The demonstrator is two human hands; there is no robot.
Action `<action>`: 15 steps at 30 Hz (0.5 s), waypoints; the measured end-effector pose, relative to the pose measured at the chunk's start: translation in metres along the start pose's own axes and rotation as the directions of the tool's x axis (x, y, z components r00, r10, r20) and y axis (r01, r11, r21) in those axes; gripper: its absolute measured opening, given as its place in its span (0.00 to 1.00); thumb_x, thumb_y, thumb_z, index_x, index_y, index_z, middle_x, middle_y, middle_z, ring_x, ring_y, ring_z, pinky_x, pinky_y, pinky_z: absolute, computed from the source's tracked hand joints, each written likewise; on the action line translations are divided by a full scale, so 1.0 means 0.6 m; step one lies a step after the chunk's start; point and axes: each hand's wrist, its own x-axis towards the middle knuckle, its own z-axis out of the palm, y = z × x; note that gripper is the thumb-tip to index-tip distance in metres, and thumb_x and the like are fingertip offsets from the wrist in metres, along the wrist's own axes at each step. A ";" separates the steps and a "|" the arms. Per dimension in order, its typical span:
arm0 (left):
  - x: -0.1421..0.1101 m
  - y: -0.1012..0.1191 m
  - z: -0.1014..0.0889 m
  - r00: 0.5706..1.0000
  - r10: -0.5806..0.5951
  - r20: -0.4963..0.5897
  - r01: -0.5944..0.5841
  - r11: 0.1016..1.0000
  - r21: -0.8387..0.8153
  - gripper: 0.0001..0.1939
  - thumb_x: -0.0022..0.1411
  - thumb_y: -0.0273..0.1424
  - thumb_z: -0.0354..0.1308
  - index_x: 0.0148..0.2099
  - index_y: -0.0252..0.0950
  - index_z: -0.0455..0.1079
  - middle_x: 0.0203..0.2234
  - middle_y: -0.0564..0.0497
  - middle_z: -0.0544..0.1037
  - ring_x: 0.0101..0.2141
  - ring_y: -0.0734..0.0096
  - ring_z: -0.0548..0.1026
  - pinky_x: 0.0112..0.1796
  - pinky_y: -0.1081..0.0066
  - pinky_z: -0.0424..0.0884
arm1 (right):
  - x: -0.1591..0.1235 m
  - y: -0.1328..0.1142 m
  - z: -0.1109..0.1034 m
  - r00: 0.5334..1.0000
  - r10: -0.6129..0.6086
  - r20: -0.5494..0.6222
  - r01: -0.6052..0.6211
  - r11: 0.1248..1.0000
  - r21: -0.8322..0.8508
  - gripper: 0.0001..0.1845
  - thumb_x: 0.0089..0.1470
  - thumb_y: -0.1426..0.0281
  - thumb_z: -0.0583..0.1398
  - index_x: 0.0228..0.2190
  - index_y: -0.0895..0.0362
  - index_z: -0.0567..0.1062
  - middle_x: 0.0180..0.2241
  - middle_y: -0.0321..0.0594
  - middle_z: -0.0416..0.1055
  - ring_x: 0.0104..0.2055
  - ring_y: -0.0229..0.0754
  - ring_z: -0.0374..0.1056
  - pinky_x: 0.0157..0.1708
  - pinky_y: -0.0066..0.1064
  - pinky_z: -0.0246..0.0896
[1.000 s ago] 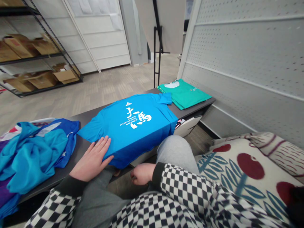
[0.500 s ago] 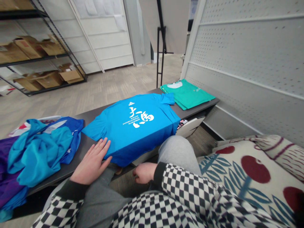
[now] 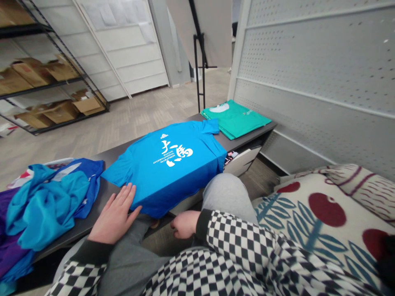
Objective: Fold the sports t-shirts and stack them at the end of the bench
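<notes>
A bright blue T-shirt (image 3: 173,164) with white lettering lies spread flat on a low dark table (image 3: 101,158). My left hand (image 3: 115,213) rests flat on the table edge with fingers stretched out, its fingertips touching the shirt's near left corner. My right hand (image 3: 183,224) hangs below the table edge beside my grey-trousered knee, fingers curled in; what they hold, if anything, is hidden. Both my sleeves are black-and-white checked.
A heap of blue and purple garments (image 3: 40,205) lies at the table's left. Folded green shirts (image 3: 236,119) sit at its far right end. A perforated grey panel (image 3: 308,74) stands on the right, a patterned cushion (image 3: 324,218) beside me, shelves with cardboard boxes (image 3: 46,90) at far left.
My left hand has slid slightly back toward me along the shirt's corner. The view has shifted a little; my right hand stays put.
</notes>
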 end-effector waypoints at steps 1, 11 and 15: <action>0.000 0.001 0.000 1.000 -0.006 -0.006 0.006 1.000 0.004 0.42 0.79 0.49 0.47 0.85 0.32 0.50 0.80 0.33 0.58 0.78 0.39 0.59 0.72 0.36 0.63 | -0.001 0.000 0.000 1.000 -0.003 0.003 0.003 1.000 -0.001 0.24 0.65 0.59 0.62 0.55 0.57 0.86 0.51 0.53 0.86 0.47 0.56 0.82 0.36 0.39 0.69; 0.012 0.003 -0.028 0.997 -0.053 0.049 0.054 0.999 0.000 0.50 0.75 0.59 0.52 0.84 0.30 0.54 0.80 0.33 0.58 0.79 0.31 0.53 0.72 0.30 0.59 | 0.003 -0.013 0.002 0.998 -0.024 0.061 0.028 0.997 -0.069 0.24 0.67 0.54 0.60 0.53 0.56 0.85 0.52 0.53 0.86 0.51 0.60 0.84 0.38 0.42 0.77; 0.076 0.054 -0.060 0.999 -0.016 -0.046 0.013 0.998 -0.066 0.49 0.78 0.59 0.48 0.84 0.29 0.52 0.80 0.32 0.58 0.80 0.33 0.53 0.74 0.34 0.58 | 0.033 -0.039 0.001 0.977 -0.125 0.174 0.137 0.988 -0.064 0.21 0.67 0.52 0.61 0.42 0.54 0.86 0.49 0.51 0.87 0.50 0.58 0.85 0.36 0.41 0.79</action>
